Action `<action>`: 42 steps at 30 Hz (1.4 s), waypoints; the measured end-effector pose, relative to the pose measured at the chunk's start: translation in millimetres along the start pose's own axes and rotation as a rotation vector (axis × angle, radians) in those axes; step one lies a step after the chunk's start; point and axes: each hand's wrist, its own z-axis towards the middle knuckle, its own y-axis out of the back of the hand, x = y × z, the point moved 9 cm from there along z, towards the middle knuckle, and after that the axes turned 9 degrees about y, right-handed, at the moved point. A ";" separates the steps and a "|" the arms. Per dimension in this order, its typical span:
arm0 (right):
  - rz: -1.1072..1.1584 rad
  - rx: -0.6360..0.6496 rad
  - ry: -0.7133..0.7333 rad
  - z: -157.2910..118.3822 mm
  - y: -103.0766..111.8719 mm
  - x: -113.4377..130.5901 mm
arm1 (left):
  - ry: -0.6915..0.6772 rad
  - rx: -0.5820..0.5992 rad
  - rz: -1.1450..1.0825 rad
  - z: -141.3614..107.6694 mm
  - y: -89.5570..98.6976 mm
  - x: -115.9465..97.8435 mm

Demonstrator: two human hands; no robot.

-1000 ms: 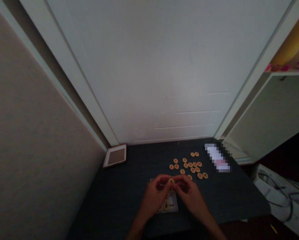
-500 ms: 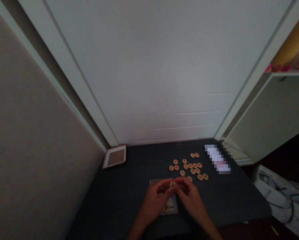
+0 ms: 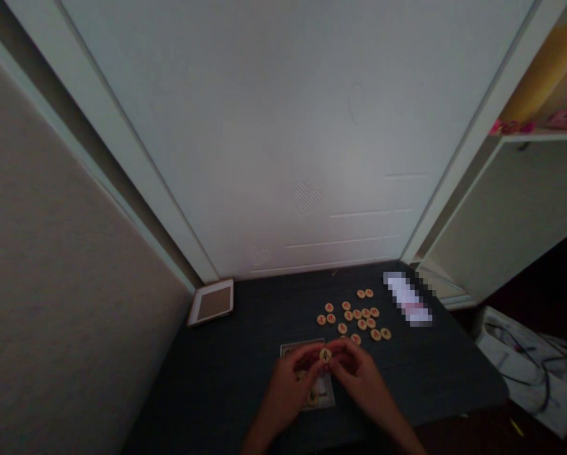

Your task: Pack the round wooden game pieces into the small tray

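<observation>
Between the fingertips of my left hand and my right hand is a round wooden piece with a dark mark, pinched by both. Below them a shallow box lies on the dark table, partly covered by my hands. Another piece rests in the box near my left hand. Several round pieces with red marks are spread on the table beyond my right hand.
A framed tray or lid sits at the table's back left corner. A blurred white item lies at the back right. Right of the table stands a white box with cables. A white panel rises behind.
The view has shifted slightly. Both hands still pinch the same piece, with its marked face now a little lower in the view.
</observation>
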 end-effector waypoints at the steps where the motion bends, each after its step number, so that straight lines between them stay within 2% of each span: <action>1: 0.008 -0.007 -0.002 0.0 0.7 -1.0 | 0.004 0.008 -0.001 -0.1 -1.2 0.4; 8: 0.015 -0.068 0.000 0.6 4.7 -6.8 | 0.013 0.017 0.049 -1.7 -7.3 1.1; 16: 0.019 -0.006 0.003 -3.3 -0.6 1.3 | 0.027 0.024 -0.010 -1.9 -4.0 2.4; 27: 0.015 -0.088 -0.011 -6.5 5.9 -3.9 | 0.006 -0.008 -0.050 -2.4 -4.9 2.0; 32: 0.012 -0.043 -0.022 -8.5 5.7 -10.6 | -0.024 0.039 0.070 -4.9 -6.8 -2.2; 38: -0.112 -0.025 -0.034 -8.4 1.5 -23.0 | -0.115 -0.068 0.387 -14.6 0.7 -0.4; 42: -0.217 -0.024 -0.014 -13.0 1.1 -23.1 | -0.154 -0.068 0.523 -17.7 -0.9 2.7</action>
